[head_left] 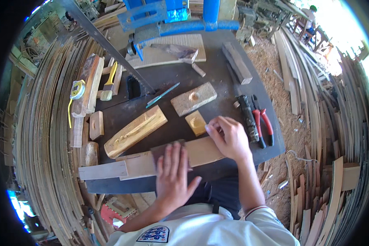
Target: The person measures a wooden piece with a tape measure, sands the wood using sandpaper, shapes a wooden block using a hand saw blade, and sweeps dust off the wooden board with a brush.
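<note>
My left hand [173, 176] lies flat with its fingers stretched out on a dark brown sheet [159, 152] that looks like sandpaper. That sheet rests on a long, light wooden board [205, 153] along the table's near edge. At the board's right end, my right hand [232, 139] has its fingers curled in toward the thumb; whether anything is between them is hidden. Close by those fingertips sits a small yellowish wood block [196, 123]. A pale flat strip [103, 170] meets the board's left end.
On the dark table [160, 94] lie a yellow wood piece [135, 131], a hollowed block [194, 98], red-handled pliers [263, 123] and a black cylindrical tool [249, 119]. A saw blade [110, 47] rises at the back left, near a paintbrush [110, 82] and a tape measure [77, 89].
</note>
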